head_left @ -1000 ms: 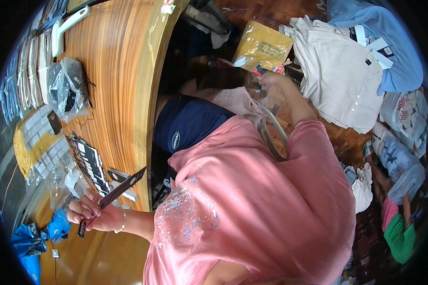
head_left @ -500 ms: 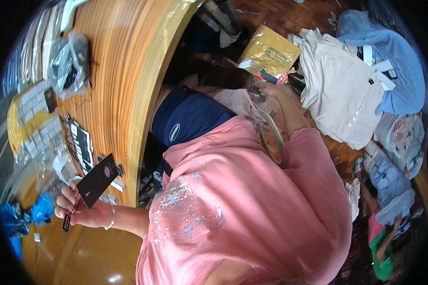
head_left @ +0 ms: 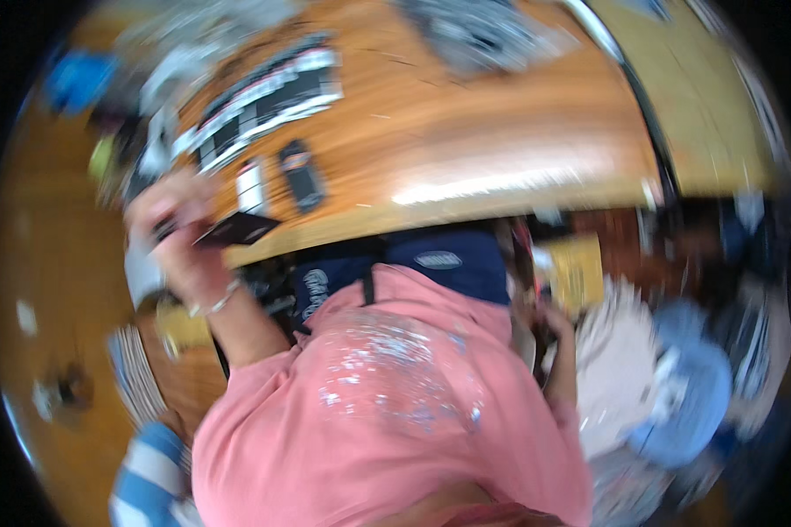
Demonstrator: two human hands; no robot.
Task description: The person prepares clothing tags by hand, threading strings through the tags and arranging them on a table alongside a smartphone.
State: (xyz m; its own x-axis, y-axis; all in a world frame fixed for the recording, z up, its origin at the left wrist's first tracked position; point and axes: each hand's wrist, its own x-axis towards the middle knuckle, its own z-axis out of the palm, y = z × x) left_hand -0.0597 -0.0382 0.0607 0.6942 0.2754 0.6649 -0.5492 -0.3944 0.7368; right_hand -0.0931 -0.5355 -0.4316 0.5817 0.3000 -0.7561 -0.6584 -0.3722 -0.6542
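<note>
Bare wooden tabletop (head_left: pixel 466 149) right of the dark flat packets (head_left: pixel 301 176); cluttered far-left end.

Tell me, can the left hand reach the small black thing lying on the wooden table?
Probably yes. The left hand is just beside the small black thing, with bare wooden table between, but it already holds a dark flat card.

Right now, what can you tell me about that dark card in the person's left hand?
The card is flat, thin and black, roughly rectangular, with one corner pointing right. It looks stiff, like card or plastic. The left hand grips its left end, holding it near level over the edge of the wooden table. Blur hides finer detail.
</note>
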